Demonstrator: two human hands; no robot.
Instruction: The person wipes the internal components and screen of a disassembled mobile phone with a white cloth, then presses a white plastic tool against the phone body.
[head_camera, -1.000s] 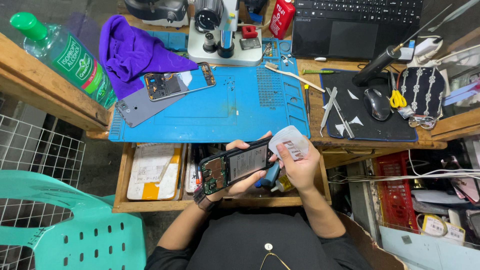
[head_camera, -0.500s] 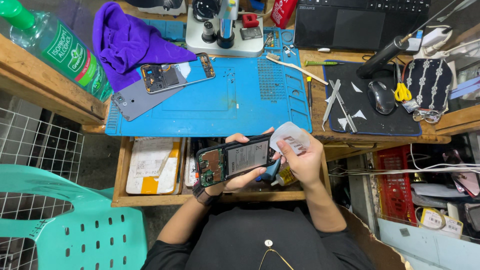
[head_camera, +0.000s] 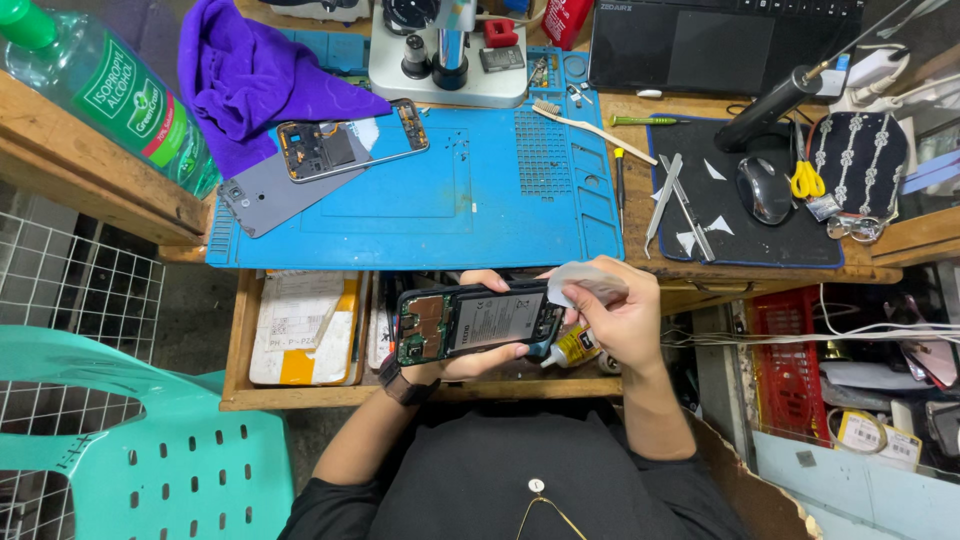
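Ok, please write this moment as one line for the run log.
left hand: holds opened phone | right hand: holds white wipe at phone's end, glue tube under fingers | place: above open drawer, before blue mat

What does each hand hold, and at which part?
Left hand cradles the opened phone from underneath; right hand pinches a white tissue at its end.

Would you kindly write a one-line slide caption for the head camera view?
Left hand holds an opened phone while right hand presses a white wipe to its end, above the blue mat.
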